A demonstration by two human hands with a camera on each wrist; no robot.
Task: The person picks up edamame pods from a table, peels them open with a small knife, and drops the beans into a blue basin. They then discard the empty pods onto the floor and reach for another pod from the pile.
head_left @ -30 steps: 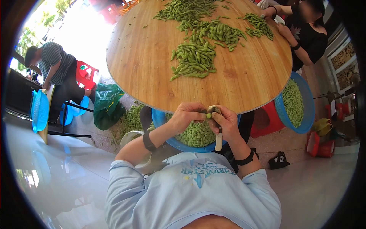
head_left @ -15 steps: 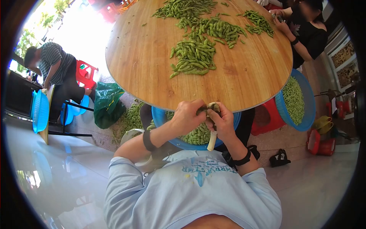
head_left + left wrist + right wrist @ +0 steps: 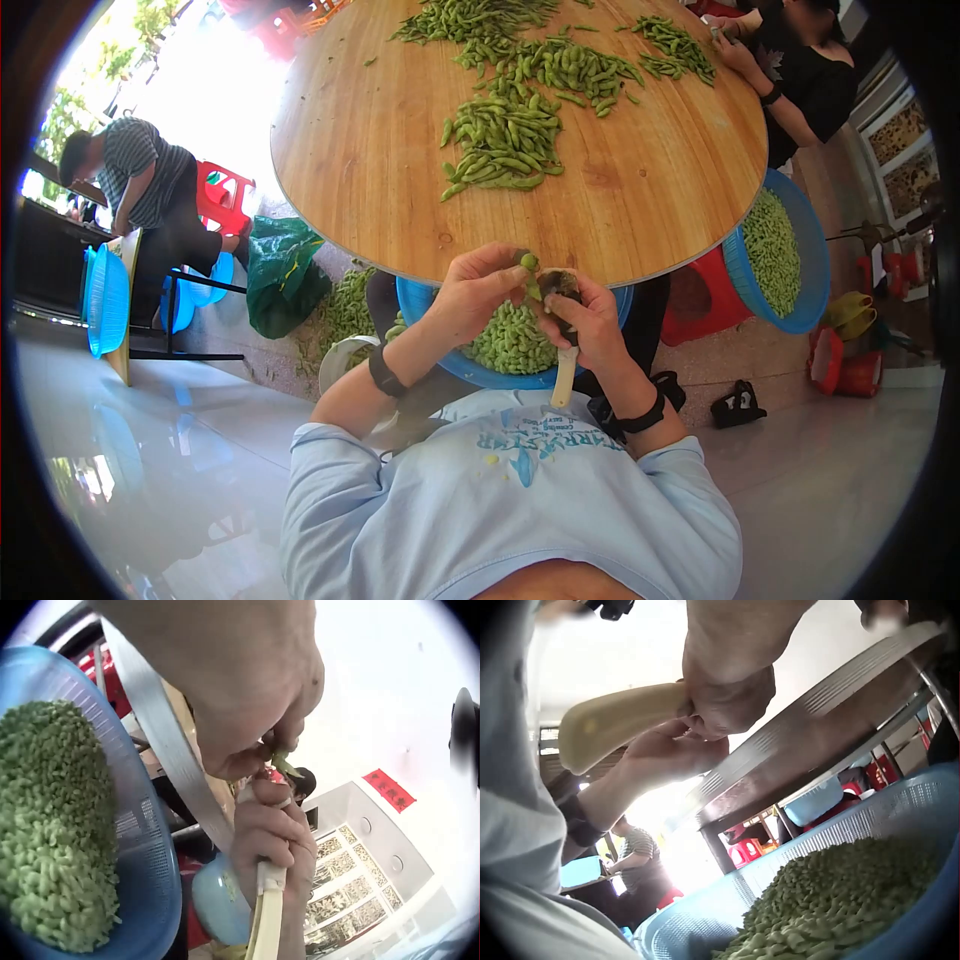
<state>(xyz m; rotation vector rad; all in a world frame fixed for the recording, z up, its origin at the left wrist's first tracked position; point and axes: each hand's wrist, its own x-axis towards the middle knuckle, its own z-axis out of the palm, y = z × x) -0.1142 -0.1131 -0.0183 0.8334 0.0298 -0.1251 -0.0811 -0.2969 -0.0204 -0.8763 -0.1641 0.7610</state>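
In the head view my left hand [image 3: 468,303] pinches a green bean pod [image 3: 530,264] between thumb and fingertips. My right hand [image 3: 594,322] is close beside it, fingers curled round a tool with a pale handle [image 3: 565,378]. The handle points down toward my shirt; the tool's other end is hidden in the hand, next to something dark. From the left wrist the pod [image 3: 285,766] shows at the left fingertips, just above the right hand [image 3: 271,832]. Below both hands a blue basket [image 3: 415,290] holds shelled green beans [image 3: 510,345].
A round wooden table [image 3: 640,200] stands in front, bearing heaps of pods [image 3: 505,145]. Another blue basket [image 3: 812,270] of beans sits on a red stool [image 3: 700,310]. A green bag [image 3: 280,285] is on the floor at left. Two other people sit nearby, one handling things at the table.
My left hand has drawn up and left from the right hand, so a green pod now shows at its fingertips. The right hand stays round the tool. The view has shifted slightly.
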